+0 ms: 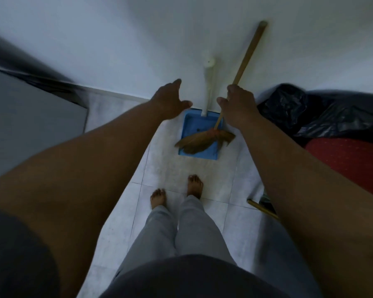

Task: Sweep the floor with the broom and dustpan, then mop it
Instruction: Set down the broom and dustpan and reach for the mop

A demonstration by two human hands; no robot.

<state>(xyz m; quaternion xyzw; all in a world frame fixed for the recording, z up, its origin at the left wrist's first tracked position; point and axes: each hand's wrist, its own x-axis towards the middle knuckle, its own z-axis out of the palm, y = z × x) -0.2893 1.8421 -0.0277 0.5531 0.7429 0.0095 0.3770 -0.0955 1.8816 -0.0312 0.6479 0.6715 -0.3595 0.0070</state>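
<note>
The right hand's [237,106] fingers [232,89] curl round the wooden stick of the broom [249,50], whose brown bristles lie inside the blue dustpan [190,125]. The left hand [170,102] hangs open, fingers and thumb spread, near the dustpan's white upright handle [209,82] but not touching it. The dustpan sits on the tiled floor [170,168] against the white wall [138,39]. A black bag [310,112] and a red seat [349,160] are to the right.

blue dustpan [199,134] (white handle), tan broom [205,140], red dotted chair [351,160], black bag [310,110]
</note>
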